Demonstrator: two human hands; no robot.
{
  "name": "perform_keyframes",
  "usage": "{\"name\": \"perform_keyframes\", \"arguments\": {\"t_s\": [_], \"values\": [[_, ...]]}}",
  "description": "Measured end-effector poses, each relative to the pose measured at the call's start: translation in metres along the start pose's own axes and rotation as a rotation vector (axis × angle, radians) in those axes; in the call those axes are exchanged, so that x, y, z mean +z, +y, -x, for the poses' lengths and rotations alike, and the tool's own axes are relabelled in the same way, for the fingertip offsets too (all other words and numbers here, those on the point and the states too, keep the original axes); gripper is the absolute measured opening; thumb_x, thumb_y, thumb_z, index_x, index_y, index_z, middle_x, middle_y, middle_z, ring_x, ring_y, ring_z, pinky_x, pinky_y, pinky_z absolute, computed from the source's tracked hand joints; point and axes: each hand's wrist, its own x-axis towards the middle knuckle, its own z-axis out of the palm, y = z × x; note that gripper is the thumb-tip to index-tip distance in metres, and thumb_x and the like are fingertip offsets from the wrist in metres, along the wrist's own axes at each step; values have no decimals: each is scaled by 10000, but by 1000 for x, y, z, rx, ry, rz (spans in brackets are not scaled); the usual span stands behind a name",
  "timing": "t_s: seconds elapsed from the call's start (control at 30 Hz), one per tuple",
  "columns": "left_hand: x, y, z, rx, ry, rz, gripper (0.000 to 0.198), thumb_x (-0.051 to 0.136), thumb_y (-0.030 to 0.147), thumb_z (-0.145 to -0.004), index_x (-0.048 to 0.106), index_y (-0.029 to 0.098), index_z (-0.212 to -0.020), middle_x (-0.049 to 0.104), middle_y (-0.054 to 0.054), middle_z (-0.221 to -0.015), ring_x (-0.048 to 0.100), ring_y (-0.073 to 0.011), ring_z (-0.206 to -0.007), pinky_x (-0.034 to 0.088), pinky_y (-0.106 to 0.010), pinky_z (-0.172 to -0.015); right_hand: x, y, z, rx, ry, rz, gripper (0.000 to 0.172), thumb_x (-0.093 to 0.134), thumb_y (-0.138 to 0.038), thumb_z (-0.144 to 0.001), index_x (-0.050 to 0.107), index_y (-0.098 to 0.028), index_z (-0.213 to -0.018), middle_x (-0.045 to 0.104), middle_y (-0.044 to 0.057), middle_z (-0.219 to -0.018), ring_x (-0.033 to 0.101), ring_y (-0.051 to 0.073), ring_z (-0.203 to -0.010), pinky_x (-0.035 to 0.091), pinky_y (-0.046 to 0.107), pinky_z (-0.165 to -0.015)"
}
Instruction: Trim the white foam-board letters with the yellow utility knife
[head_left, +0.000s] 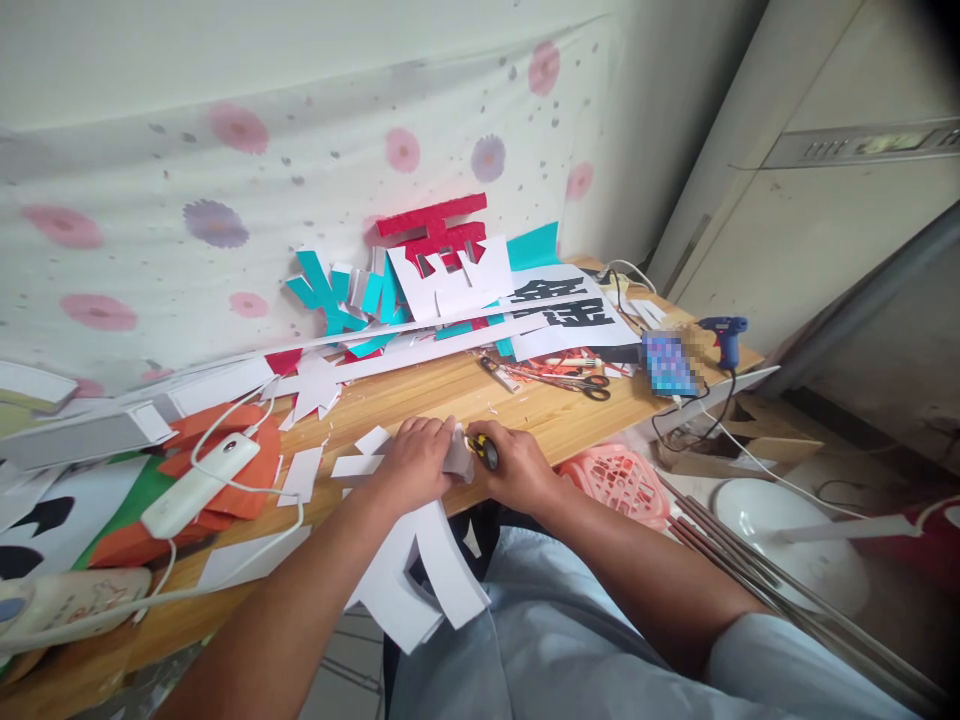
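My left hand is closed over a large white foam cut-out shape that hangs off the near edge of the wooden table. It pinches a small grey-white piece of it. My right hand grips a yellow and black utility knife, its tip against that piece. Both hands meet at the table's front edge.
Red, teal and white cut-out characters lean on the flowered wall cloth. Scissors, a phone and a blue glue gun lie to the right. White chargers, cables and orange paper lie left. A pink basket stands below.
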Motion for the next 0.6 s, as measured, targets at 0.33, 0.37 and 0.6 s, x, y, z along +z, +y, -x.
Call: {"name": "perform_keyframes", "arguments": {"t_s": [0.33, 0.37, 0.6], "values": [[-5, 2, 0, -19, -37, 4, 870, 891, 439, -850, 534, 164, -1595, 698, -182, -1355, 624, -402, -1311, 423, -525, -1185, 5, -8, -3, 74, 11, 29, 484, 753, -158, -840, 643, -211, -1308, 857, 100, -1076, 842, 298, -948, 585, 325, -810], [-5, 2, 0, -18, -36, 9, 864, 892, 434, -849, 538, 169, -1591, 700, -181, -1354, 626, -400, -1309, 424, -527, -1185, 5, -8, -3, 81, 18, 29, 471, 752, -161, -838, 648, -216, -1294, 857, 94, -1062, 840, 293, -939, 582, 321, -805], [-6, 3, 0, -20, -26, 36, 859, 899, 420, -842, 545, 176, -1586, 704, -186, -1386, 627, -407, -1331, 428, -544, -1197, 1, -14, -8, 110, 38, -13, 415, 761, -165, -805, 689, -235, -1207, 850, 71, -1012, 827, 284, -900, 561, 321, -785]]}}
